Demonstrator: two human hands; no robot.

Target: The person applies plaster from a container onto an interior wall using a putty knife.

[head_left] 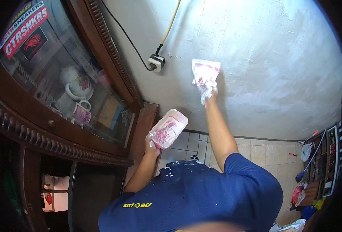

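White-and-pink paste coats the wide scraper [206, 71], which sits at 1 o'clock, blade end up, in front of the grey wall [271, 77]; can't tell if it touches the surface. R hand [210, 92] has it from below, fingers together & clamped on the lower end, skin smeared w/ white.

L hand [152, 144], at 7 o'clock, supports 1 shallow tray [170, 129] near centre: thumb side shows at the near corner, other fingers mostly hidden underneath, so can't tell their exact spread. Tray is tilted toward 1 o'clock, w/ pink & white residue inside. The 2 tools are well apart.

Navy shirt [194, 189] fills 6 o'clock, w/ white specks near the collar. At 11–12 o'clock, 1 white-and-black socket block [156, 63] is by the wall, w/ 1 yellow cable [171, 23] & 1 black cable [126, 34] running up from it.

Dark wood cabinet [74, 135] takes up 8–11 o'clock; behind its glass, 1 floral teapot [82, 87] & at least 1 mug [81, 113]. Tiled floor [256, 154] lies at 4 o'clock, beside a cluttered rack [318, 159] btwn 3 & 4.
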